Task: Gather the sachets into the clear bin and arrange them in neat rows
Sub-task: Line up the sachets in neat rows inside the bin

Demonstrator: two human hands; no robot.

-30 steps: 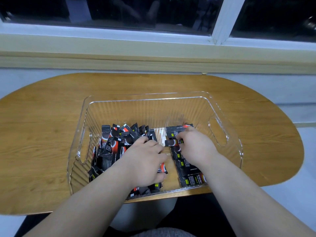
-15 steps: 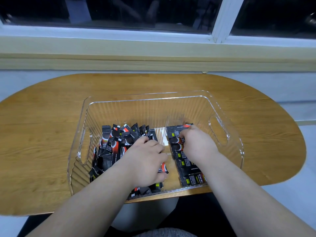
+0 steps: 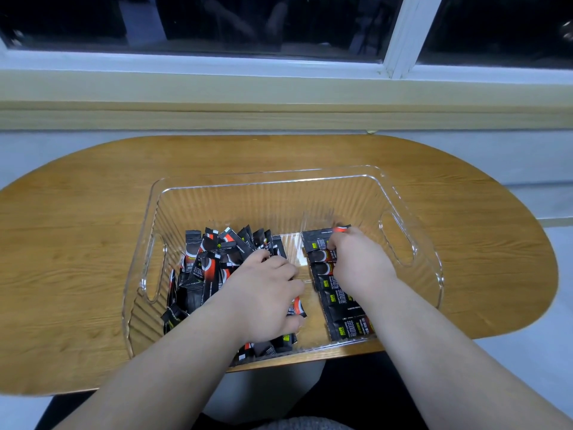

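Clear ribbed plastic bin (image 3: 269,206) — wood-grain table (image 3: 77,243)

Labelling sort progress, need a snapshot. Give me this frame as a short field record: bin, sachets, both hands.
surface: wooden table
container: clear bin, on the table near its front edge
unsorted: loose pile of black sachets, left half of the bin
sorted: neat row of sachets, right half, running near to far
left hand: on the loose pile, fingers and thumb curled round some of it
right hand: fingers curled on the far sachet of the row
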